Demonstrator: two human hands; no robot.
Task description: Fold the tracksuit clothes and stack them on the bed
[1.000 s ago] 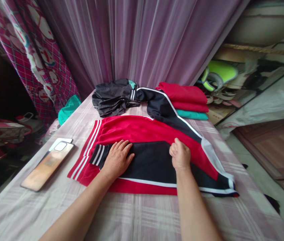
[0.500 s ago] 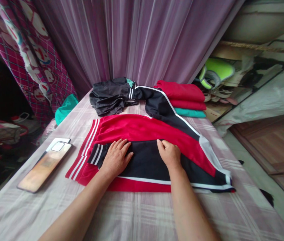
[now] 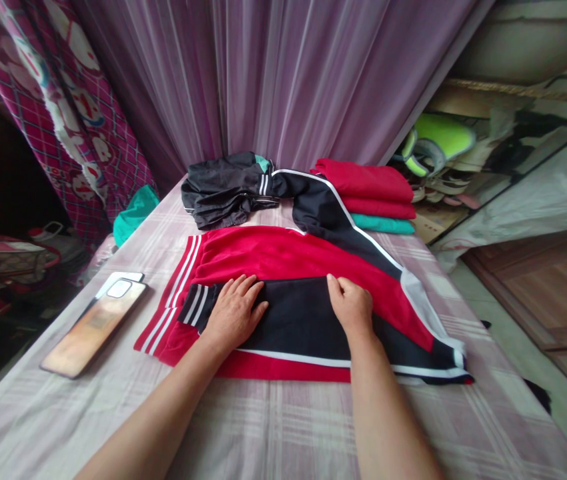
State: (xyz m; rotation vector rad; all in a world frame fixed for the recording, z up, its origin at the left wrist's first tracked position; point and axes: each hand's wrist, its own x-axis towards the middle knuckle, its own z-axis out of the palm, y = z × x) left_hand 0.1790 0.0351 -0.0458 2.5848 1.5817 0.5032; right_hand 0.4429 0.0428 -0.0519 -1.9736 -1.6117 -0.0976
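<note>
Phones lie at nine o'clock from the jacket; the left hand, spread wide, probably steadies its black sleeve. The right hand curls at three o'clock; whether it pinches cloth, I cannot tell.

I seem to be in a home, with long purple curtains far ahead and shoes at the far right.

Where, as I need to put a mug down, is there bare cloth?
The widest free patch on the checked cloth lies between the forearms, nearer than the red garment. A narrower one separates the phones from its striped band. It's crowded at the back, with the dark bundle and folded stack.
</note>
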